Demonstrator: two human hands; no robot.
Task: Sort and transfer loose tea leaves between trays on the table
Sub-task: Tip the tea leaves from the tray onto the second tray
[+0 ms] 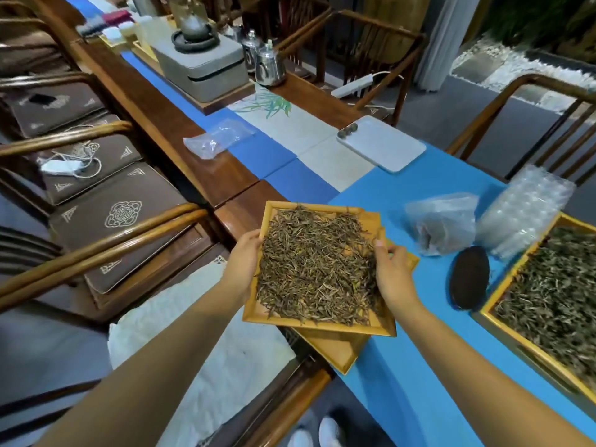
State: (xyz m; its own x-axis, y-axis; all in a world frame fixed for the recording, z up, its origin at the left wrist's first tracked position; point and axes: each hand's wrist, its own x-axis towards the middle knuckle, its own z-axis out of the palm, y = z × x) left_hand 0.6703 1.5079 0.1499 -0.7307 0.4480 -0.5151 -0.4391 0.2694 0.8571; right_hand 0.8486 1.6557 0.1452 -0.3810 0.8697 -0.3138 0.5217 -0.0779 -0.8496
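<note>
A square wooden tray (322,324) heaped with brown loose tea leaves (314,266) is held up over the table's near edge. My left hand (243,261) grips its left rim. My right hand (392,272) grips its right side, fingers among the leaves. Under it lies a second wooden tray (335,351), mostly hidden, its near corner sticking out over the blue cloth. At the far right sits a larger yellow-rimmed tray (512,287) filled with paler tea leaves (554,295).
A dark oval tea cake (469,277), a clear bag with some tea (442,222) and a bubble-wrap sheet (529,212) lie between the trays. Farther back are a white tray (382,146), another plastic bag (216,138), a tea stove and kettles. Wooden chairs line the left side.
</note>
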